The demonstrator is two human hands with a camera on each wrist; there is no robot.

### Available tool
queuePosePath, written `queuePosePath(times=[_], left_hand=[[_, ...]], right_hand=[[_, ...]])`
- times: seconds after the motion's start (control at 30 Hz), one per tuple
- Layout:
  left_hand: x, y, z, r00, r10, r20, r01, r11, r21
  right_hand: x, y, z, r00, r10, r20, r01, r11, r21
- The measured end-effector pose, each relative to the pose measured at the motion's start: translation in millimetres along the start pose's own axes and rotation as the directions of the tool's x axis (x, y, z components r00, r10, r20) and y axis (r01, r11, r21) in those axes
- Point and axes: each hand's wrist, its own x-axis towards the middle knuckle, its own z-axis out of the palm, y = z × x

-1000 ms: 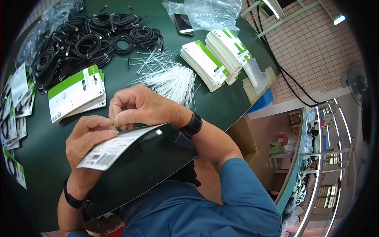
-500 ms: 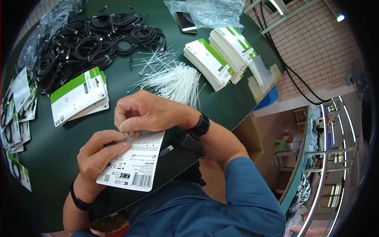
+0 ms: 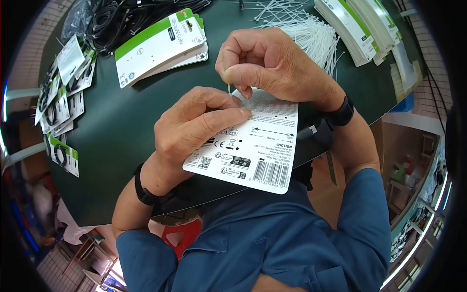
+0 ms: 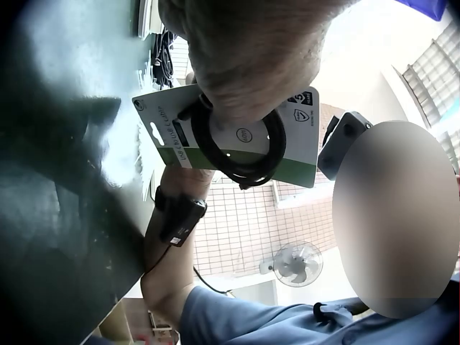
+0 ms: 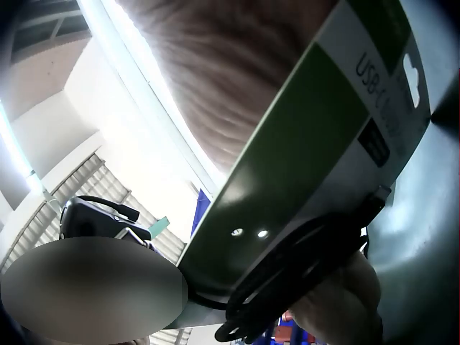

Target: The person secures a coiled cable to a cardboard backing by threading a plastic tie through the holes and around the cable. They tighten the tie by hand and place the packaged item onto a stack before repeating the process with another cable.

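In the head view the left hand [image 3: 194, 124] grips a white card [image 3: 253, 160], its printed back facing up, thumb on top. The right hand [image 3: 272, 63] pinches a thin pale strip [image 3: 229, 89] at the card's upper edge, fingers curled. On the card's other face a coiled black cable [image 4: 241, 154] shows in the left wrist view, beside the left hand [image 4: 251, 57]. The right wrist view shows the same cable [image 5: 287, 266] against the green and white face [image 5: 287, 144], with the right hand [image 5: 230, 65] close above.
Green-topped cards [image 3: 160, 46] lie stacked behind the left hand. White cable ties [image 3: 311, 39] are heaped behind the right hand, near more card stacks [image 3: 348, 31]. Black cables [image 3: 109, 22] lie at the back left, packed cards [image 3: 63, 104] at the left edge.
The card has turned from steeply tilted to showing its printed back. The head view has shifted, so the hands and card sit farther right. Both hands stay together at the card's upper edge.
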Motion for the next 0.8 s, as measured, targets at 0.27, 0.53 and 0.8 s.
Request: queuePosePath(times=[0.27, 0.53, 0.8], left_hand=[[-4.0, -9.5, 10.7, 0.995, 0.032, -0.099, -0.038, 0.997, -0.062], [-6.5, -10.0, 13.6, 0.990, 0.050, -0.131, -0.055, 0.998, -0.037], [-7.0, -8.9, 8.9, 0.995, 0.011, -0.096, -0.014, 0.999, -0.036]], right_hand=[[-1.0, -1.0, 2.3, 0.998, -0.037, -0.042, 0.035, 0.998, -0.046], [-3.0, 1.3, 1.0, 1.000, -0.006, -0.016, 0.005, 0.999, -0.053], [-0.7, 0.6, -6.2, 0.998, 0.007, 0.058, -0.012, 0.996, 0.090]])
